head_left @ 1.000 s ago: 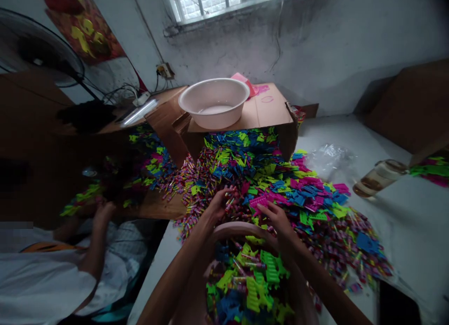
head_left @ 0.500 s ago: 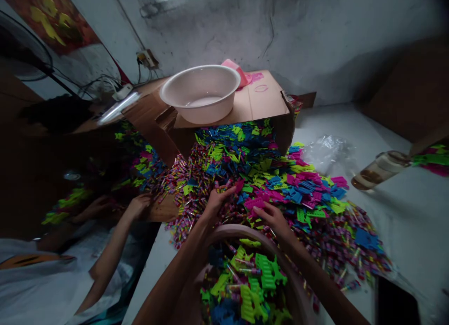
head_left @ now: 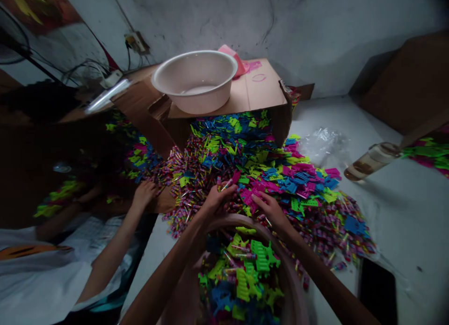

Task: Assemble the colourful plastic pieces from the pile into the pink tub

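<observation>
My left hand [head_left: 218,197] is closed over the heap, with small printed tubes [head_left: 226,185] poking out between thumb and fingers. A pink plastic piece [head_left: 236,176] shows just past its fingertips; I cannot tell if it is held. To the right, my right hand [head_left: 271,209] pinches a bright pink flat plastic piece [head_left: 249,195] at the heap's near edge. Below both hands stands a pale tub [head_left: 298,287] holding green, yellow and blue plastic pieces [head_left: 263,257] mixed with some tubes.
A cardboard box [head_left: 261,93] on its side spills plastic pieces and tubes; a white basin [head_left: 199,100] sits on it. On the right are a bottle [head_left: 372,161], a clear plastic bag [head_left: 324,145] and a dark phone [head_left: 377,292]. At left, a co-worker's hand [head_left: 144,194] touches the heap.
The view has shifted slightly, so most things sit a little higher and further left. Tubes now stick out more plainly from my left hand. My right hand still pinches the pink piece.
</observation>
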Motion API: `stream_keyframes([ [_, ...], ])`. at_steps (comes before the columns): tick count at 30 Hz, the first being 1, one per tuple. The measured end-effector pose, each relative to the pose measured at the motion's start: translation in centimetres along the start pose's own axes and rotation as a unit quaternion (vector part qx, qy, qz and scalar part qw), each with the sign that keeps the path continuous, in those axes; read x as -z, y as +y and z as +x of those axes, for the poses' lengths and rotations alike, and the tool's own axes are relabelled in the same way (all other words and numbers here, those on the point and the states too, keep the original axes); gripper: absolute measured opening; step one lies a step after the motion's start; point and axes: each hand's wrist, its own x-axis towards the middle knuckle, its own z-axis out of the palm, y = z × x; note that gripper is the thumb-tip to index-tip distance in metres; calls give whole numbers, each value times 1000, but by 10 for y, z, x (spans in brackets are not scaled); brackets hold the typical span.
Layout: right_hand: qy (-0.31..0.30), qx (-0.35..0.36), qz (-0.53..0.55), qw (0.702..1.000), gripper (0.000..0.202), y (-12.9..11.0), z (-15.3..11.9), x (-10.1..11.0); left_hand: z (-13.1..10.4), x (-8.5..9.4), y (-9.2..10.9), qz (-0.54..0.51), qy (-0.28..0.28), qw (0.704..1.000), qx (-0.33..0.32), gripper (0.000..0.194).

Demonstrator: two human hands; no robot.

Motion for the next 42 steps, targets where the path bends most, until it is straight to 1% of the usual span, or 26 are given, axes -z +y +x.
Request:
stream_keyframes([
  [3, -14, 34, -42, 998, 36, -9, -8, 1, -9, -5, 6, -24, -11, 1000, -17, 35],
  [6, -24, 74, -96, 992, 33, -19, -21, 0, -21, -11, 14, -41, 2, 998, -42, 40],
  [10, -22, 86, -106, 990, 32, -33, -42, -3, -43, -15, 25, -41, 24, 995, -83, 37],
  [13, -13, 93, -96, 991, 31, -41, -58, -8, -59, -14, 33, 0, 29, 993, -114, 32],
  [15, -19, 69, -54, 996, 36, -46, -68, -11, -69, -13, 37, 24, 23, 991, -129, 32],
  [18, -32, -5, 67, 997, 51, -53, -82, -14, -85, -11, 43, 9, 19, 992, -124, 34],
  [20, -58, -36, 129, 989, 50, -56, -91, -13, -97, -11, 48, -13, 35, 993, -113, 35],
  [22, -78, -48, 145, 985, 44, -58, -100, -12, -109, -12, 51, -25, 46, 993, -106, 35],
  [23, -72, -46, 138, 987, 44, -59, -104, -12, -115, -13, 53, -28, 45, 993, -107, 35],
  [25, -41, -25, 104, 993, 47, -59, -113, -11, -126, -15, 55, -33, 40, 992, -114, 34],
  [27, -11, 24, 46, 999, 44, -60, -122, -11, -134, -17, 55, -34, 29, 991, -128, 32],
  [29, 4, 77, -20, 997, 38, -62, -129, -12, -139, -18, 54, -16, 22, 988, -149, 31],
  [31, 26, 112, -71, 991, 35, -65, -136, -13, -142, -19, 53, 21, 26, 983, -178, 31],
  [34, 44, 138, -117, 982, 32, -65, -142, -16, -146, -18, 51, 83, 45, 971, -219, 28],
  [37, 55, 165, -148, 974, 28, -61, -147, -21, -153, -18, 51, 152, 56, 957, -238, 21],
  [39, 72, 179, -162, 968, 25, -57, -149, -24, -158, -19, 51, 205, 70, 944, -249, 19],
  [42, 98, 197, -195, 956, 22, -50, -149, -27, -161, -20, 49, 279, 91, 916, -273, 20],
])
